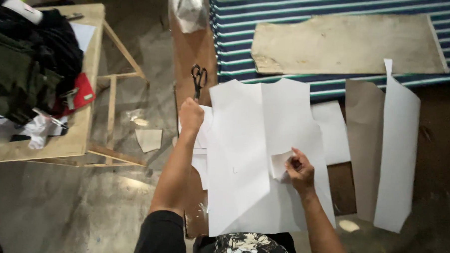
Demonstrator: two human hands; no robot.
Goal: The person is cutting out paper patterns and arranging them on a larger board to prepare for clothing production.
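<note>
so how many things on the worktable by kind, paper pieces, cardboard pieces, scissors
white paper pieces: 3, with more partly hidden beneath
brown cardboard pieces: 2
black scissors: 1
total: 6

large white paper pattern sheet (254, 142), creased down the middle, lying flat mid-table, near edge overhanging; black scissors (199, 78) just beyond its far left corner, handles pointing far.
</note>
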